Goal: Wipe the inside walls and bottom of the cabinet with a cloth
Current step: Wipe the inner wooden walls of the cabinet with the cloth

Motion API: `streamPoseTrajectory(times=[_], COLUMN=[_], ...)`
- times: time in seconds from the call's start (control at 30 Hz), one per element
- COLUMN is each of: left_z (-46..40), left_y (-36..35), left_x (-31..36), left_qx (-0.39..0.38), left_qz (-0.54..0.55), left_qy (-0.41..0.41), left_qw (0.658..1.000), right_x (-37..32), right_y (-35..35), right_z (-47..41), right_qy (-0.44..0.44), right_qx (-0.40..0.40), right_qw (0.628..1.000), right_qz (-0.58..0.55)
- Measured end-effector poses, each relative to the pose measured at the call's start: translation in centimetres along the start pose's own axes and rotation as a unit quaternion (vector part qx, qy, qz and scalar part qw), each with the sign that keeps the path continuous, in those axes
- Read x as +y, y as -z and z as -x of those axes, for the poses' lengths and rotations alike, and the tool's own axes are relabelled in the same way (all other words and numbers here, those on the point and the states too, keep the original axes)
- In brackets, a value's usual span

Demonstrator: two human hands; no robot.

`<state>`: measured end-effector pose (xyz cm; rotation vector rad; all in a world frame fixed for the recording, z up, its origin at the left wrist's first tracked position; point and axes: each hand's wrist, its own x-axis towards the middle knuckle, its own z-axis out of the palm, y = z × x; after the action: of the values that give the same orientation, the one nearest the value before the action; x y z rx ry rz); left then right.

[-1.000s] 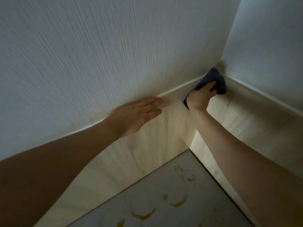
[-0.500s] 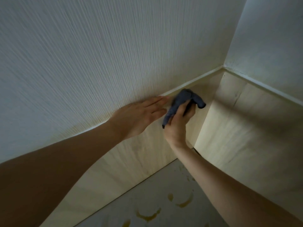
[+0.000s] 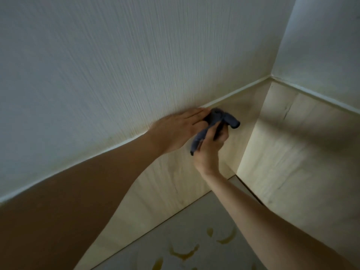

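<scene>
My right hand (image 3: 209,151) has its fingers clamped round the bunched cloth (image 3: 214,125) against the cabinet's left wall (image 3: 175,184), just below its top edge; my left hand (image 3: 179,131) lies flat beside it, probably touching. The stained bottom (image 3: 194,230) lies straight below

Both forearms bare, apparently sleeveless; no rings visible.

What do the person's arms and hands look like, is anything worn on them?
Both forearms are bare as far as the picture shows, with no sleeves. The left hand and the right hand have no gloves, and no rings, watch or bracelets show. The nails are too small to judge.
</scene>
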<state>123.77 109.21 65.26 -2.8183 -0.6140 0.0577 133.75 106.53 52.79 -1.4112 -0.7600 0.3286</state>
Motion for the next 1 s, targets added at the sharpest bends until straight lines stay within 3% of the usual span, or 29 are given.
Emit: streamPoseTrajectory(times=[0.2,0.3,0.37,0.43,0.47,0.57,0.73,0.83,0.93,1.0], left_z=[7.9,13.0,15.2,16.6,17.2,18.5,18.4,18.3,18.1,18.1], left_y=[-1.9,-3.0,-3.0,-2.9,-2.9,-2.7,-3.3,-3.3,-3.1,-3.0], left_x=[-0.5,-2.0,-2.4,-2.7,-2.8,-3.1,-4.0,-4.2,-3.9,-3.8], left_qx=[0.102,0.132,0.135,0.130,0.127,0.116,0.102,0.101,0.117,0.116], left_qz=[0.000,-0.032,-0.019,-0.015,-0.015,-0.012,0.007,0.031,0.052,0.054], left_qy=[0.035,0.055,0.080,0.095,0.100,0.107,0.102,0.107,0.107,0.110], left_qw=[0.994,0.989,0.987,0.987,0.987,0.987,0.990,0.989,0.986,0.986], right_x=[-1.7,-4.0,-5.0,-5.9,-5.9,-5.9,-6.4,-7.5,-7.3,-7.4], right_y=[0.6,-2.0,-4.1,-6.0,-6.7,-7.0,-3.6,-4.1,-5.2,-5.0], right_z=[-3.2,1.8,6.8,11.1,12.3,12.8,6.3,8.9,12.1,10.7], right_qy=[-0.026,-0.011,0.001,0.077,0.133,0.150,0.022,0.085,0.216,0.198], right_qx=[0.123,0.072,-0.019,-0.089,-0.079,-0.074,-0.034,-0.069,-0.096,-0.090], right_qw=[0.984,0.990,0.998,0.984,0.975,0.973,0.980,0.970,0.945,0.946], right_qz=[0.124,0.123,0.058,0.133,0.163,0.157,0.194,0.218,0.228,0.242])
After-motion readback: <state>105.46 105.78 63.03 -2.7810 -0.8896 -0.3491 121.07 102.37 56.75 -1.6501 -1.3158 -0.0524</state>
